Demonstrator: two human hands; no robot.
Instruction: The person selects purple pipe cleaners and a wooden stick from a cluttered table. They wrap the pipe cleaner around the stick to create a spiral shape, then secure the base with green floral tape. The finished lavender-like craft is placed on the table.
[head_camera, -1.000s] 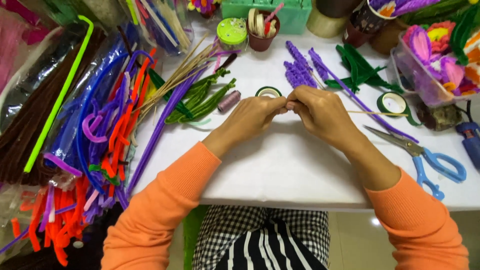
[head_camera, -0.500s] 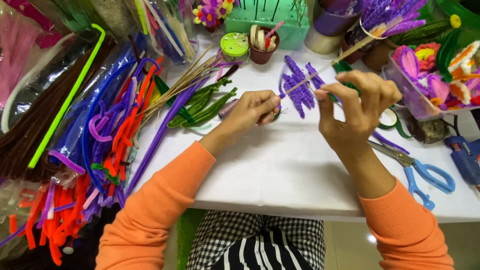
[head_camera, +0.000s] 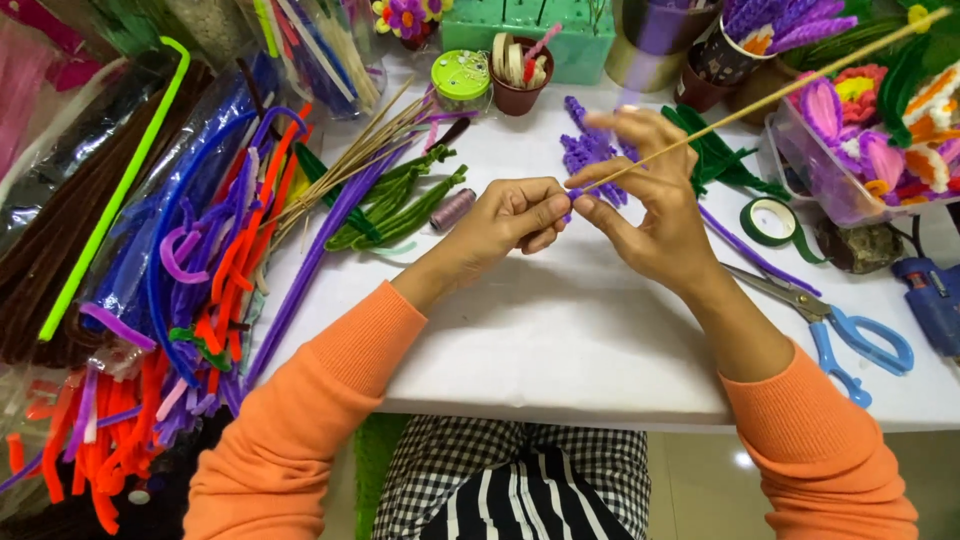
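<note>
I am pinching a purple stem (head_camera: 570, 194) onto the stick (head_camera: 760, 103) tip with my left hand (head_camera: 515, 215), right hand (head_camera: 650, 215) gripping the stick to steady it

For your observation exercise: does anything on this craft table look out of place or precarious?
Mostly busy, not damaged. The loose pipe cleaners spill past the white table edge at left, and the blue-handled scissors lie open near the right hand.

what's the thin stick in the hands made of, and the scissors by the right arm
Thin stick: probably wood or bamboo, pale tan, matte, straight. Scissors: shiny grey blades that look like metal, with smooth blue handles, likely plastic.
</note>
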